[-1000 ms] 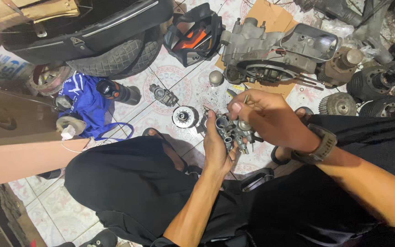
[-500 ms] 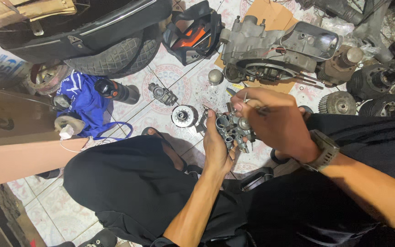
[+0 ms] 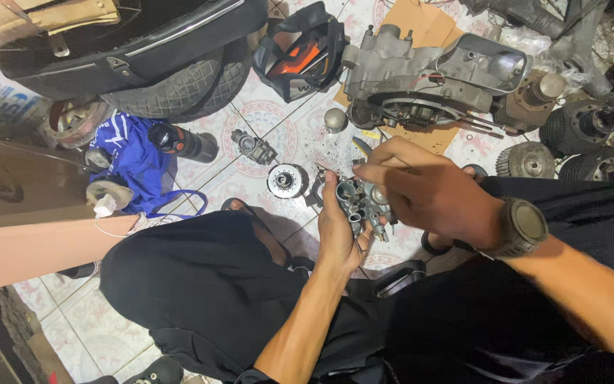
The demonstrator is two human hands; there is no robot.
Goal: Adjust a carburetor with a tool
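grey metal carburetor (image 3: 361,202) sits cradled in the left hand (image 3: 337,231), fingers wrapped round it, over the tiled floor (image 3: 278,135) between the knees. right hand (image 3: 431,190) pinches at its top. round metal part (image 3: 287,180) just beside, engine case (image 3: 421,78) further out.

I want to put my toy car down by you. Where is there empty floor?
Bare tile lies between the blue cloth, the small carburetor and the round part. Crowded: around the engine case and cylinders, and where the left hand and right hand hold the metal part.
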